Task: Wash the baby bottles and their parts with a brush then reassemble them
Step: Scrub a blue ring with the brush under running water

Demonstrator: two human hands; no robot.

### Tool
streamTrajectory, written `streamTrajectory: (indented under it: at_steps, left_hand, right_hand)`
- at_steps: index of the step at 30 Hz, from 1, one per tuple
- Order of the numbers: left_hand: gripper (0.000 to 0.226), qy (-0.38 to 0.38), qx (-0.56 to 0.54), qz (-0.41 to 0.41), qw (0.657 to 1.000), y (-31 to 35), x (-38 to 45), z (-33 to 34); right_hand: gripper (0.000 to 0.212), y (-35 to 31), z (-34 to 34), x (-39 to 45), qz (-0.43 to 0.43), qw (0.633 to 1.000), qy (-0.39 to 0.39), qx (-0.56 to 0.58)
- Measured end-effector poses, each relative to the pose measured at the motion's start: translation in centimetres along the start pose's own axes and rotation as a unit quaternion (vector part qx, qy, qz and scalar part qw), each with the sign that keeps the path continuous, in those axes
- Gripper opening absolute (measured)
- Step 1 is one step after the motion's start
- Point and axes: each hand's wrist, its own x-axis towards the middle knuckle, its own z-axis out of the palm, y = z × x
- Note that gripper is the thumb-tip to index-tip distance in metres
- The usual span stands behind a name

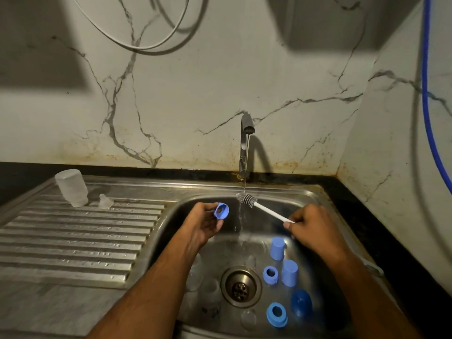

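My left hand (204, 222) grips a blue screw ring (221, 211) over the sink, left of the water stream. My right hand (310, 223) pinches the white handle of a bottle brush (247, 199); its grey bristle head sits under the running tap (245, 133). On the sink floor lie two blue caps (277, 248) (289, 272), two blue rings (270, 274) (276, 314), a dark blue cap (301, 303), and clear bottles and teats (195, 277), partly hidden by my left forearm. An upturned clear bottle (71, 187) and a clear teat (105, 201) stand on the drainboard.
The steel sink (288, 192) has a drain (241, 287) at its middle. A ribbed drainboard (73, 241) stretches to the left. A marble wall rises behind and to the right, with a blue hose (426, 106) hanging at the right and a white cable above.
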Motion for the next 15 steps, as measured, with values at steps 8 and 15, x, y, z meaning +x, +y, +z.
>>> streamTrajectory:
  at_steps: [8,15]
  left_hand:
    - [0.023,-0.033,0.016,0.001,0.999,-0.1,-0.5,0.7]
    - [0.01,-0.046,0.07,-0.002,0.996,0.0,-0.9,1.3]
  right_hand:
    - [0.012,-1.7,0.8,-0.6,-0.038,0.997,-0.044,-0.048]
    - [0.021,-2.4,1.8,-0.8,-0.013,0.99,-0.139,0.009]
